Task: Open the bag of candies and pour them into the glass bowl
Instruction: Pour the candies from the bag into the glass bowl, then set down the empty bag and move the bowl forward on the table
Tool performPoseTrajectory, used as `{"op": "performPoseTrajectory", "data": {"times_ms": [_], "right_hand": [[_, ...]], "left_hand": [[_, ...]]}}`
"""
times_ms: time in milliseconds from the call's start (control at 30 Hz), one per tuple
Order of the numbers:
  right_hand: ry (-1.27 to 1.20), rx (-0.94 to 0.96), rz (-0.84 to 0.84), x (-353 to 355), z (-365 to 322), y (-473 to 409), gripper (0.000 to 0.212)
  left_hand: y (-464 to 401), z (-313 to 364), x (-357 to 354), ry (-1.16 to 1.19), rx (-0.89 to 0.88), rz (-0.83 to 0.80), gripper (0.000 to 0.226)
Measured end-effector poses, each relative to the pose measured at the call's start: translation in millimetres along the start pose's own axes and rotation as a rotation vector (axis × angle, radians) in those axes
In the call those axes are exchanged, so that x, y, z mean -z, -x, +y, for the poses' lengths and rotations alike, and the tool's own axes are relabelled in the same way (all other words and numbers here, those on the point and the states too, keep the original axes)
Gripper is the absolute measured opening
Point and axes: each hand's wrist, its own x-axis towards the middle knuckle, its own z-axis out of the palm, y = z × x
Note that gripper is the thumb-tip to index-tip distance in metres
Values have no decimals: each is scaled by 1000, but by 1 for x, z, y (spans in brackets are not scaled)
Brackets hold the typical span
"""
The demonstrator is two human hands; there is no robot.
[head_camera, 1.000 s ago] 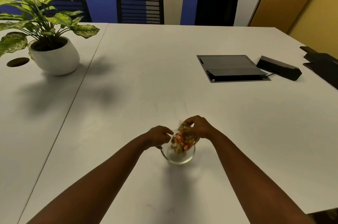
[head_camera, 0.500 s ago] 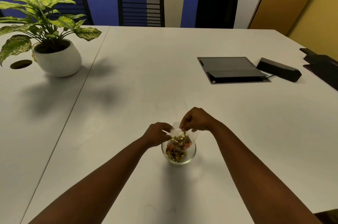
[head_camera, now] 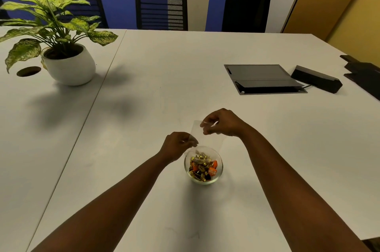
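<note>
The clear bag (head_camera: 200,135) hangs mouth-down just above the bowl (head_camera: 203,165), pinched by both hands: left hand (head_camera: 177,144) at its 8 o'clock edge, right hand (head_camera: 221,122) at its top. Wrapped candies (head_camera: 202,168) fill the bowl on the white bench (head_camera: 164,91).

Both forearms extended forward, left hand (head_camera: 178,144) pinched closed, right hand (head_camera: 221,123) pinched closed, raised slightly higher
</note>
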Motion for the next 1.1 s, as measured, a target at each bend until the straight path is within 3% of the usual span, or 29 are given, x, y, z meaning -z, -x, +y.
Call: {"op": "performPoseTrajectory", "data": {"times_ms": [100, 233, 300, 400, 533, 900, 1100], "right_hand": [[-153, -9, 75, -7, 1, 0, 52], [-380, -157, 225, -13, 11, 0, 50], [-367, -247, 240, -18, 20, 1, 47], [-218, -374, 114, -30, 35, 4, 47], [-180, -524, -20, -47, 50, 10, 44], [-232, -549, 27, -74, 64, 16, 26], [-156, -539, 47, -78, 61, 17, 29]], "left_hand": [[4, -5, 7, 176, 80, 48, 13], [9, -16, 21, 447, 205, 139, 15], [14, -25, 27, 488, 284, 220, 12], [23, -44, 31, 510, 410, 265, 10], [36, -66, 27, 494, 543, 200, 12], [48, -92, 19, 370, 640, 243, 23], [49, -93, 16, 135, 653, 113, 28]]}}
